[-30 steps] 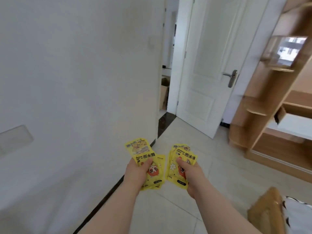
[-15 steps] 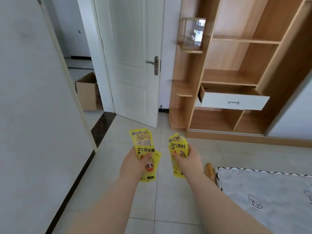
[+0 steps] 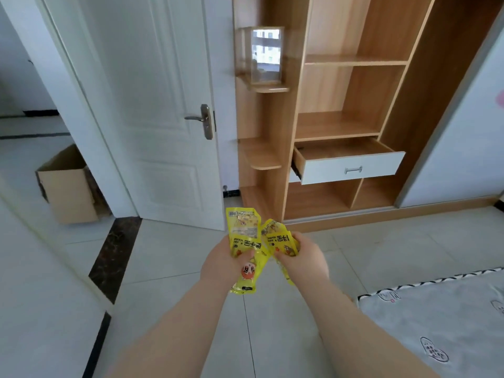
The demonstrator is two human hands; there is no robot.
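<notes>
A: Status?
B: My left hand (image 3: 223, 264) and right hand (image 3: 306, 257) are each gripping packets (image 3: 243, 231), side by side, lower centre of frame.
A: Remaining?
B: Stowing, I judge; the drawer (image 3: 350, 167), centre right, is standing open.

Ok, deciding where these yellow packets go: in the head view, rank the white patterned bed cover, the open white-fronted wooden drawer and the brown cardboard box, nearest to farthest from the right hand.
1. White patterned bed cover: low right, close by the right hand.
2. Open white-fronted wooden drawer: ahead, in the wardrobe.
3. Brown cardboard box: far left, outside the open white door.
</notes>
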